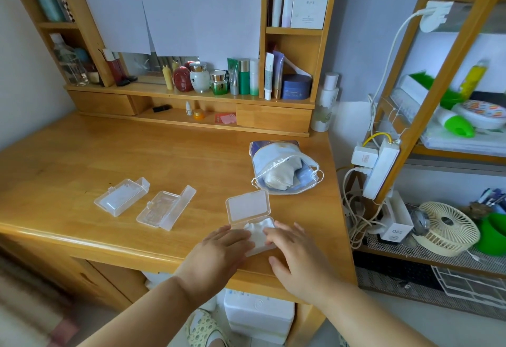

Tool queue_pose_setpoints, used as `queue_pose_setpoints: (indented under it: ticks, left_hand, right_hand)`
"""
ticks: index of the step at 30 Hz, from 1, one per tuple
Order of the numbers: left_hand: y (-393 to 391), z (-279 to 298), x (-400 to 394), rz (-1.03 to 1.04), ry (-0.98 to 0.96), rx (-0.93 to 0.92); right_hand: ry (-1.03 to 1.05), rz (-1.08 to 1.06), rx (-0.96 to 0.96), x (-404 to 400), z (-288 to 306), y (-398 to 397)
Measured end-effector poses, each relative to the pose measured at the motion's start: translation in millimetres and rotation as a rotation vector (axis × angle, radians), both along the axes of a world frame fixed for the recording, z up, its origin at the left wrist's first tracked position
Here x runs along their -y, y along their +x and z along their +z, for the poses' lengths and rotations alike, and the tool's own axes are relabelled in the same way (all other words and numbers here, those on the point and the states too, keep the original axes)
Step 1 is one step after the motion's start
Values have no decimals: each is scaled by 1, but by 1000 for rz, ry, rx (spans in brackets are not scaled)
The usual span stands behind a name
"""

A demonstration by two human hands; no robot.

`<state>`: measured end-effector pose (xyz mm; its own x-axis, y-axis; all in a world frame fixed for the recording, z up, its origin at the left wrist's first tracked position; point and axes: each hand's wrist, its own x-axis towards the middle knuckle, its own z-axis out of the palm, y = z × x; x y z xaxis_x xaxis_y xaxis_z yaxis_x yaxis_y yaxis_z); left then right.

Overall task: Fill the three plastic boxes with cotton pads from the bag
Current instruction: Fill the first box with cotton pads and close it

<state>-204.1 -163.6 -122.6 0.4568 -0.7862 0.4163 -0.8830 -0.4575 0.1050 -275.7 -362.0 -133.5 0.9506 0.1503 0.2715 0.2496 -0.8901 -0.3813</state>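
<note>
Clear plastic box (121,196) and a second one (166,206) sit open on the left of the worktop (82,155). Third box (250,219) holds pads (258,233); left hand (219,248) and right hand (294,250) press them flat-fingered, no grip. Bag (283,170) lies just behind.

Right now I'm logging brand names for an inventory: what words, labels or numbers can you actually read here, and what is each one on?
"0": large character on the white box on the side rack; the small print beside it is too blurred to read.
White card on the upper shelf: printed lines, too small to read.
Cosmetic tubes and bottles: lettering unreadable.
White plug adapter: red mark, unreadable.
Cotton pad bag: no readable text.
</note>
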Motion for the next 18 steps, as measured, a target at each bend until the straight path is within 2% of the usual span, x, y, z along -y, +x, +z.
queue_pose_setpoints:
  ticks: [4,7,10,13,18]
  left_hand:
    - [0,-2,-8,57,-99,-101]
    - [4,-3,-14,78,-89,-96]
    - [9,-3,-15,87,-61,-57]
    - [12,0,-16,99,-45,-63]
    - [11,-1,-14,137,-93,-62]
  right_hand:
    - [-36,-5,83,1,7,-1]
    - [-239,36,144,0,11,5]
    - [-269,38,151,-3,13,10]
    - [-163,7,92,-6,11,14]
    - [285,-89,-5,-6,12,17]
